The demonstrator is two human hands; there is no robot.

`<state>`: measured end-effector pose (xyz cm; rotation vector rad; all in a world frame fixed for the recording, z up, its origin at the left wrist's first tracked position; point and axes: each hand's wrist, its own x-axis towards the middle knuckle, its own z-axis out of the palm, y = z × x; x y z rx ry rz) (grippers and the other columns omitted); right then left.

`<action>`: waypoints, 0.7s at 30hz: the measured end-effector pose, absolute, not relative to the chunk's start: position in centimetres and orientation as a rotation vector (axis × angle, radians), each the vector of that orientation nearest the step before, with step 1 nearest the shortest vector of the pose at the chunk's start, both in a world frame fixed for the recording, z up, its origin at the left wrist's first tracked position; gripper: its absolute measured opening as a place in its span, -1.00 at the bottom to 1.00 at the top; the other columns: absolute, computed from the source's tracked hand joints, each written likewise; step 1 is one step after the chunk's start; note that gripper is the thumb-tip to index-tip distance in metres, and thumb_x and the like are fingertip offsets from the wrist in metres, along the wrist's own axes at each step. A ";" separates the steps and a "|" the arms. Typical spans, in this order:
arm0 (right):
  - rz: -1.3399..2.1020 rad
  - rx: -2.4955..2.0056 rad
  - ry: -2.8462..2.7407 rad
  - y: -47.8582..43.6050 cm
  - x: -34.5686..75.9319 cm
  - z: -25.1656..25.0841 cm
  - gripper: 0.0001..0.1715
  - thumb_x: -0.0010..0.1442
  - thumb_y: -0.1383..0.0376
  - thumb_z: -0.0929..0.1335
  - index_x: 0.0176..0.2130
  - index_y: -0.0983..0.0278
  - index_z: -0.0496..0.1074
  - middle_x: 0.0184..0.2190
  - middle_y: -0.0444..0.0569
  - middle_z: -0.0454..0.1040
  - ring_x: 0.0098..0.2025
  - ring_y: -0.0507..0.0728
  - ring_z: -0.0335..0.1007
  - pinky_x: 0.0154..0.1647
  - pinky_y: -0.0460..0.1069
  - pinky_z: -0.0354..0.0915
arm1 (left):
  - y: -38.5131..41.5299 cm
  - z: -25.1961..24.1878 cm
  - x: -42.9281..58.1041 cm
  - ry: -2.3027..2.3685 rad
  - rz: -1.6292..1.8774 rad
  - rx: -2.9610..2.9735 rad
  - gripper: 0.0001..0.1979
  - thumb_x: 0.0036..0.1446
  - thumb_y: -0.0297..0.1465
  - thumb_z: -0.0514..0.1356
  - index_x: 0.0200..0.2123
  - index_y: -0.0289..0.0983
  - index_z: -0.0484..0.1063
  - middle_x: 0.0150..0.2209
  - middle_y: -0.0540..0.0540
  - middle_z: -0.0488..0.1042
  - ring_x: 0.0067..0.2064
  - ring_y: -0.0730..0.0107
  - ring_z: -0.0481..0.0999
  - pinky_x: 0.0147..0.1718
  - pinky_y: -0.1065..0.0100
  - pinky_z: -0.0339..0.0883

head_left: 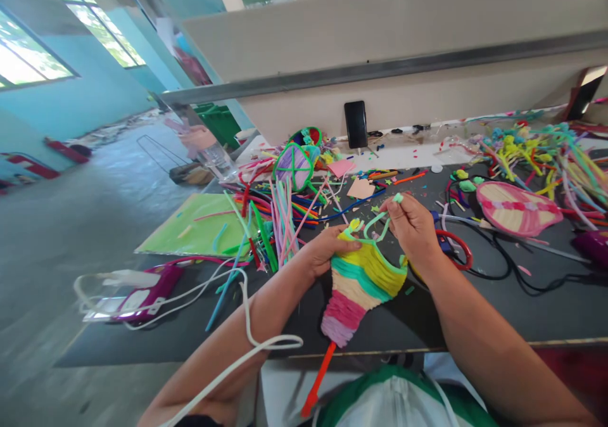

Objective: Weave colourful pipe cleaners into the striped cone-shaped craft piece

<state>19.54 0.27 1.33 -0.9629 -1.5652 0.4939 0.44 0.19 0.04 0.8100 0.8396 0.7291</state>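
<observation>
**Item: woven piece (361, 281), in work.** Fan-shaped weave in bands of yellow, mint, cream and pink on an orange stick (319, 379). It is held over the near edge of the counter (522, 313), about midway along, with the stick hanging past the edge.

**Left hand (327, 249).** Grip closed on the weave's upper left edge, thumb laid across the yellow band.

**Right hand (413, 227).** Grip pinched tight on the free end of a mint-green stem (375, 224), which loops from the weave's top edge up to the fingertips.

**Handling note (judgement).**
- Keep the stem taut while laying it.
- Seat each pass snug against the yellow band.
- Steady the frame with the left thumb so the rows do not gap or ride over each other.

**Containers.**
- No tray or box shows on the counter.
- Loose stems (280, 215) lie heaped toward the far left, beside a green sheet (199, 224) at the left edge.
- A green bin (221, 123) stands beyond the far left corner; its contents are hidden.

**Also present.**
- Pink-and-cream finished fan (515, 208), right of centre.
- Red-handled scissors (458, 249), just beside the right wrist.
- Phone (356, 124), upright at the far edge.
</observation>
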 end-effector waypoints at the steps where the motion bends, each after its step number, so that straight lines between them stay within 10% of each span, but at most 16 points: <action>1: 0.506 -0.955 -1.571 0.2 19.5 1.4 -0.57 0.32 0.03 0.18 -0.36 0.22 0.43 -0.50 -0.07 0.31 -0.43 0.06 0.33 -0.49 -0.06 0.21 | 0.2 0.0 0.4 0.850 0.686 0.797 -0.42 -0.29 -0.53 0.45 -0.09 -0.44 0.48 -0.30 -0.24 0.60 -0.31 0.20 0.60 -0.21 0.26 0.44; 21: 0.452 -1.147 -1.559 -0.5 19.6 1.2 -0.59 0.34 0.13 0.18 -0.48 0.21 0.32 -0.69 -0.17 0.23 -0.60 0.03 0.25 -0.54 -0.06 0.18 | 1.9 -1.8 -0.5 0.772 0.864 0.652 -0.46 -0.12 -0.65 0.28 0.02 -0.37 0.42 -0.11 -0.26 0.57 -0.10 0.08 0.58 -0.02 0.13 0.40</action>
